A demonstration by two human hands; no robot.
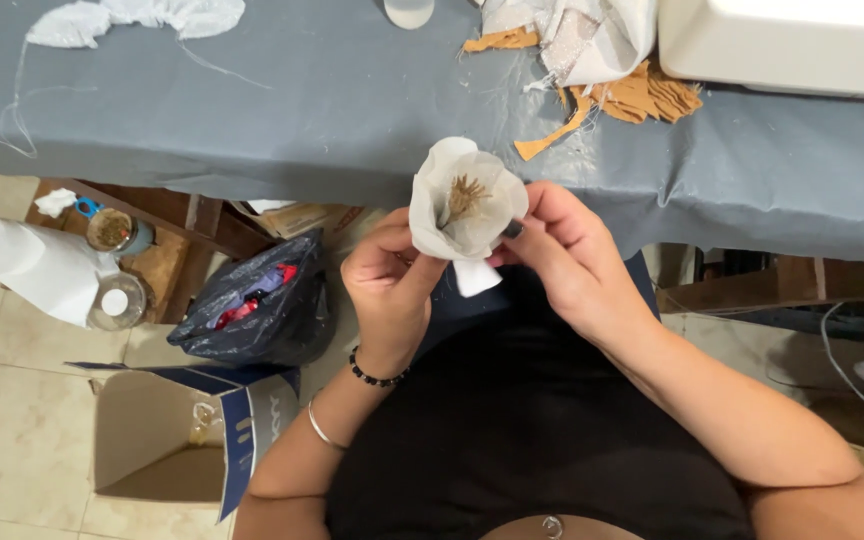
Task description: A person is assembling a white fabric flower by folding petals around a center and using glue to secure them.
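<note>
Paper roll [27, 262] and black bag [262, 310] at left on floor. Left hand [389, 285] pinches flower [465, 200] base; right hand [562, 250] grips its edge. Flower held before grey table [332, 110]. Orange scraps [642, 98] at right.

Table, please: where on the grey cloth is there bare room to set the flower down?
Bare cloth lies between the white scrap and the orange scraps, and below the white machine. Around those scraps it is crowded. Both hands hold the flower.
</note>
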